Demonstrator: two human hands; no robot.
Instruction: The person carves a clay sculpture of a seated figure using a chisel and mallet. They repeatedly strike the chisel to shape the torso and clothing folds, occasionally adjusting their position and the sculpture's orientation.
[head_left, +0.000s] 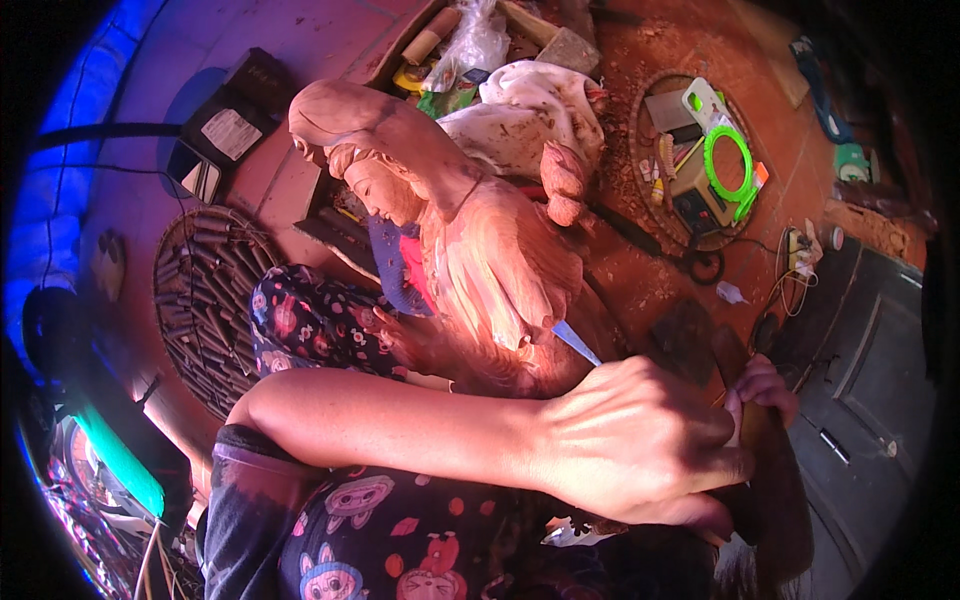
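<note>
Wooden statue (470, 240) lies tipped across the person's lap, head toward the upper left, so the carved robe faces up where the tool can reach it. The left hand (630, 440) reaches across the body and is curled tight around the chisel (577, 343), fingers pressed together around the handle. The thin blade pokes out above the hand and its tip touches the statue's lower folds. The right hand (765, 385) peeks out just behind, at the right, with its fingers wrapped on a dark wooden mallet (775, 480); most of that hand is hidden, so how firmly it grips is hard to tell.

Around them, the floor is red and dusty with wood chips. A round woven tray (205, 305) full of dark carving tools sits at the left, near the knee in flowered trousers. Another round basket (640, 120) at the upper right holds a green ring and small boxes. A white cloth (530, 110) lies crumpled behind the statue. The left forearm crosses in front and hides the statue's base.
</note>
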